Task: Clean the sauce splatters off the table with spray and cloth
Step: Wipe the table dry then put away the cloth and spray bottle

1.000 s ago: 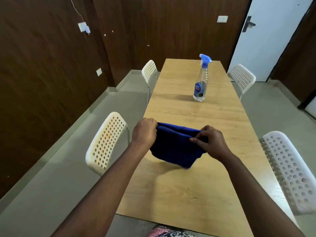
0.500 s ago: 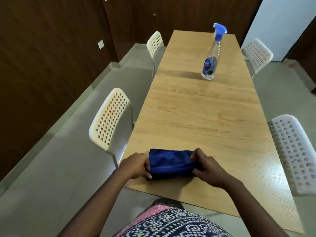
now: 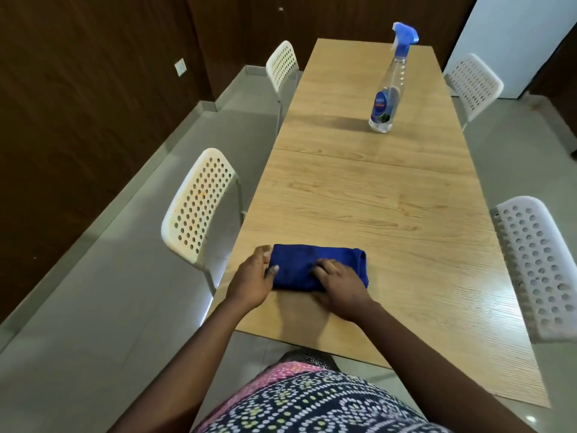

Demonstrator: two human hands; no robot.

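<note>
Folded blue cloth (image 3: 315, 265) lies flat on the wooden table (image 3: 390, 214), near the near-left corner. Left hand (image 3: 253, 281) sits at the cloth's left end, thumb on top of the fabric, fingers along its edge; whether it actually grips, can't tell. Right hand (image 3: 338, 284) rests on top of the cloth's right-centre, fingers bent and pressing down on the fabric, not clearly pinching it. Spray bottle (image 3: 388, 89), clear with blue trigger head, stands upright far up the table, well apart from the cloth and both hands. White perforated chairs: one at near left (image 3: 199, 207), one at near right (image 3: 540, 260), two more at the far end. No sauce marks distinguishable on the tabletop.
</note>
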